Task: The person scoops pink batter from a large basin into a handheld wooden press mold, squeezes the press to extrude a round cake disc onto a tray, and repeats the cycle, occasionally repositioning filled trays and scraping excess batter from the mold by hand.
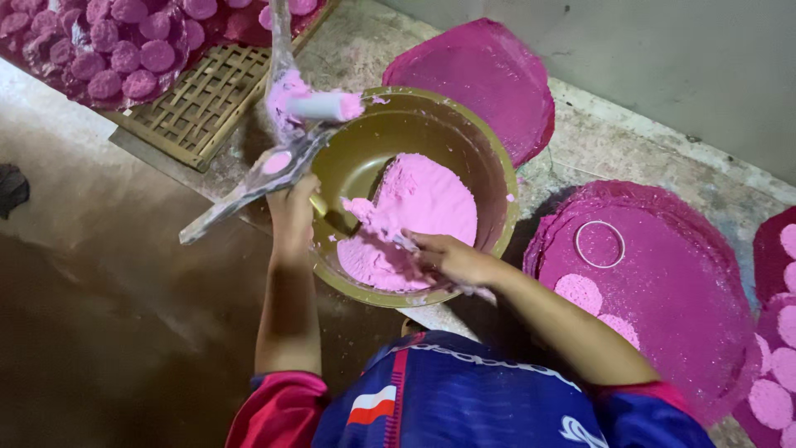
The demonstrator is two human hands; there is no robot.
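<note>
— Concrete worktop (348,50), stained with pink dust, is seen across the upper frame, with a dark floor at lower left. What is set on it?

— At centre, an olive bowl (431,124) is placed, half filled with pink powder (414,203). Magenta round mats (663,282) are laid at right, and a woven tray (199,99) at upper left.

— How are the hands placed?

— The bowl's near-left rim is gripped by the left hand (292,207), fingers closed on it. The right hand (448,257) is pressed into the powder, fingers curled around a clump. A small ring (599,244) is left on the right mat.
</note>
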